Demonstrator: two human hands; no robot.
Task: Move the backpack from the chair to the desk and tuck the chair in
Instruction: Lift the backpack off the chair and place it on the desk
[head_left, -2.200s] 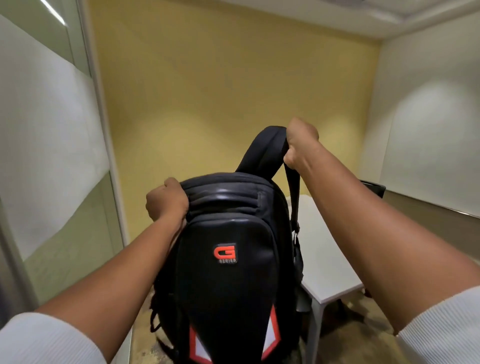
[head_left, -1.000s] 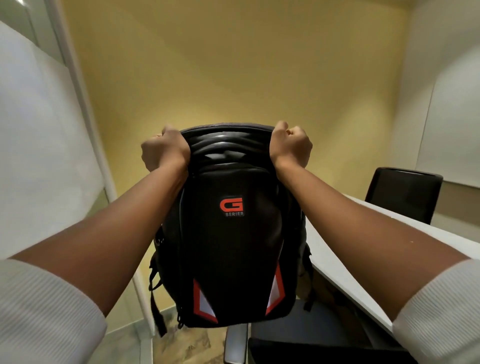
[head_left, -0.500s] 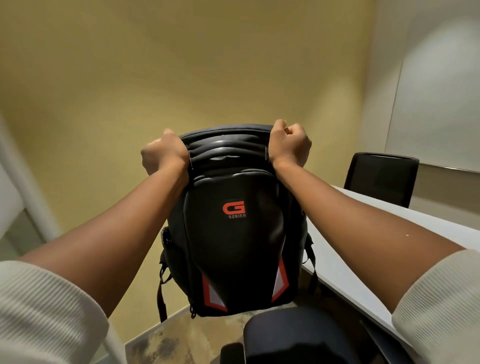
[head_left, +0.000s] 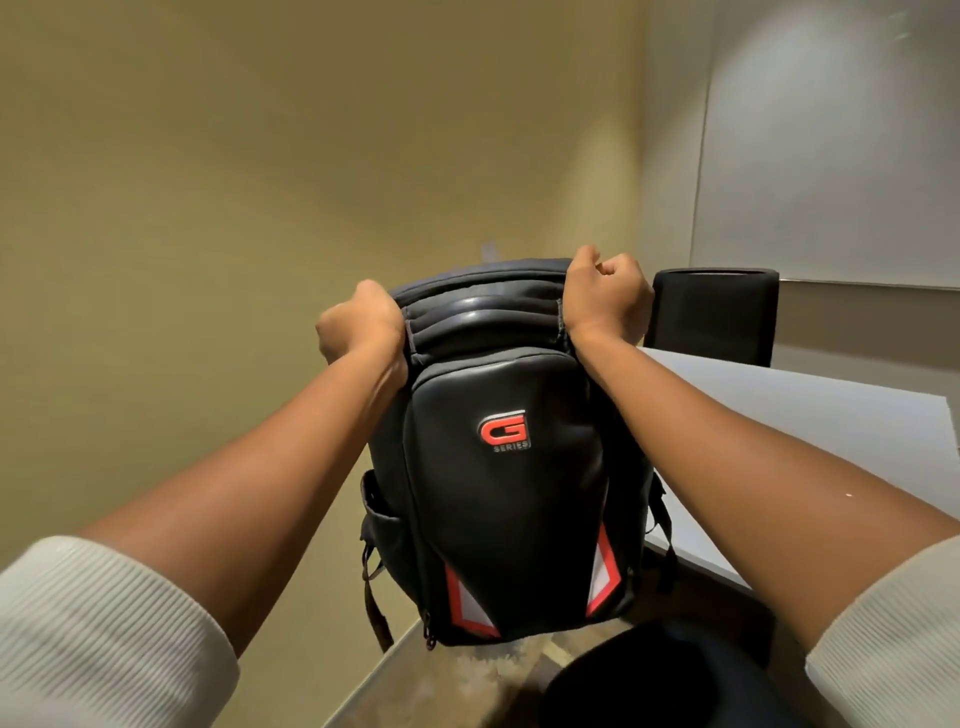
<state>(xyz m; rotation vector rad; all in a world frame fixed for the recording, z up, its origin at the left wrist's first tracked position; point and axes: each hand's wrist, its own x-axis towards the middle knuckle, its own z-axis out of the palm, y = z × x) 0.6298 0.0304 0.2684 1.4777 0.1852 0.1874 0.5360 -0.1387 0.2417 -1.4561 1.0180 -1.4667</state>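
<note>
**Backpack held in the air by both hands, beside the bench**

Backpack (head_left: 506, 467) hangs upright in mid-air, its front panel toward the camera, with a red "G SERIES" badge (head_left: 504, 431) on the upper half and two red-and-white reflective wedges near the bottom corners. Nothing supports it from below; its base hangs clear above the patterned floor (head_left: 457, 680).

Left hand (head_left: 361, 322) is closed into a tight fist at the top left corner of the bag, fingers curled over the edge so that its grip pinches the padded upper rim. Right hand (head_left: 605, 296) is likewise fully closed, clenched at the top right corner, knuckles up, thumb tucked against the fingers. What exactly each fist has hold of behind the rim, fabric or strap, cannot be told. Both forearms are stretched forward, and ribbed cream sleeves (head_left: 104, 634) are pushed back from the wrists.

White bench (head_left: 810, 426) lies to the right of the bag, its near edge running just behind the bag's right side; loose black straps dangle in front of that edge. The bag is not resting on the bench top.

Dark rounded chair (head_left: 660, 675) shows at the bottom of the view, below and to the right of the bag, apart from it. A second black chair back (head_left: 714, 317) stands at the far side of the bench, just beside the right hand in the view. A yellow wall (head_left: 260, 182) fills the background.
</note>
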